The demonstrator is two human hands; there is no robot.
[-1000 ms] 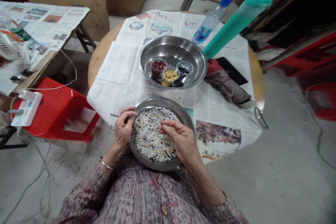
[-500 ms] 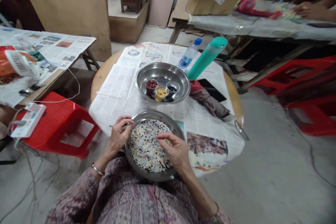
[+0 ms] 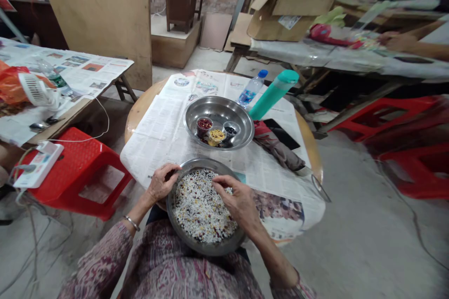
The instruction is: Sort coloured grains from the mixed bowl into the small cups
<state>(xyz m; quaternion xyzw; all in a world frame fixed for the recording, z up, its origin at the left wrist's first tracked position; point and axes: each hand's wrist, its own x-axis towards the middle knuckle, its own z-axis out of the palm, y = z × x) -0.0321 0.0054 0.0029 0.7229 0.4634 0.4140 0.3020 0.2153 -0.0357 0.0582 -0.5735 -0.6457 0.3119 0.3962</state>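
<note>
A metal basin (image 3: pixel 175 236) with mixed white, black, yellow and red grains (image 3: pixel 201 208) is tilted against the table's near edge, over my lap. My left hand (image 3: pixel 164 181) has its fingers curled on the basin's upper left rim. Over the right part of the grains, my right hand (image 3: pixel 236 198) is closed in a pinch; whatever lies between thumb and forefinger is too small to make out. Farther back, a second metal basin (image 3: pixel 242 138) holds clear cups of red beans (image 3: pixel 204 124), yellow kernels (image 3: pixel 217 136) and black beans (image 3: pixel 230 130).
Newspaper (image 3: pixel 154 121) covers the round table. Behind the far basin stand a water bottle (image 3: pixel 253 86) and a teal cylinder (image 3: pixel 275 94). A folded umbrella (image 3: pixel 280 149) and a dark phone (image 3: pixel 282 133) lie right. A red stool (image 3: pixel 77 163) carries a power strip (image 3: pixel 40 163).
The camera has tilted up slightly, so everything sits lower in view. My left hand stays on the rim, and my right hand remains pinched over the grains.
</note>
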